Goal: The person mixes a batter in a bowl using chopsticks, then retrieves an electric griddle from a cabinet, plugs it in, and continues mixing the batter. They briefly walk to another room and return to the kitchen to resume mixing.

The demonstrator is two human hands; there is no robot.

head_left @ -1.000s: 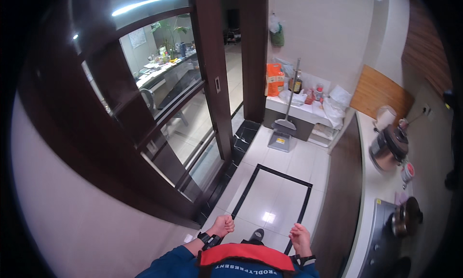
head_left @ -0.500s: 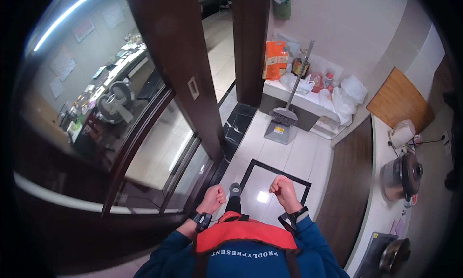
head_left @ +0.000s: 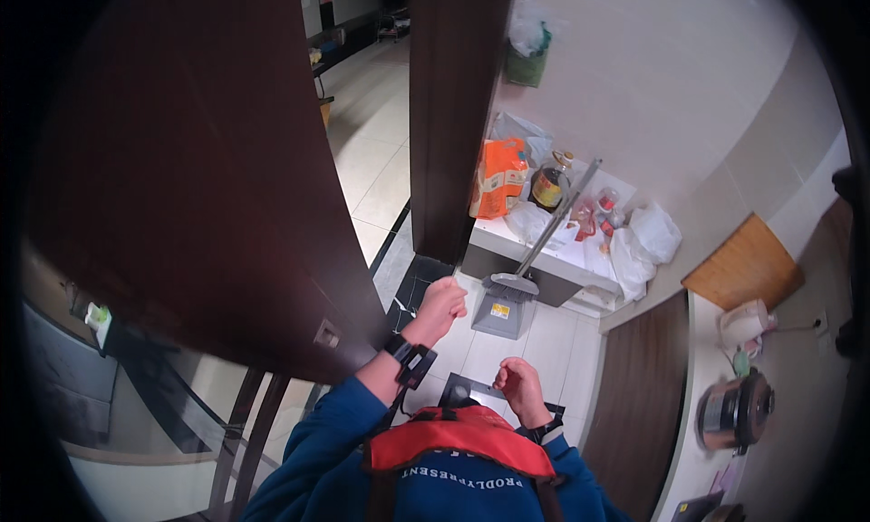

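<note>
A bare left hand [head_left: 439, 309], a black device [head_left: 412, 362] strapped at its wrist, is held out ahead of the body in a narrow tiled room, its fingers folded in toward the palm in a loose fist, with nothing seen between them. To its right and nearer, a bare right hand [head_left: 523, 386] is held up with its fingers half curled; whether the fingertips are pressed to the thumb cannot be told.

On the white floor tiles [head_left: 544, 345], a grey dustpan with a yellow label [head_left: 495, 321] is seen to the right of the left hand's fingers and on the far side of the right hand's, touched by neither. At its far edge is set the bristled head of a long-handled grey broom [head_left: 513, 287], whose handle is tilted up to the right, well apart from both sets of fingers.

Behind the broom, a low white ledge [head_left: 566, 255] is crowded with an orange-and-white bag [head_left: 499, 179], a bottle of dark liquid with a yellow label [head_left: 547, 187] and crumpled white plastic bags [head_left: 645, 243]. The left side is filled by a dark brown door panel [head_left: 199, 178], fitted with a recessed metal pull [head_left: 327, 333]. At right, a rounded brown-and-black cooker [head_left: 732, 415] is stood on a white counter [head_left: 696, 377], with a wooden board [head_left: 745, 261] propped at the far end.
</note>
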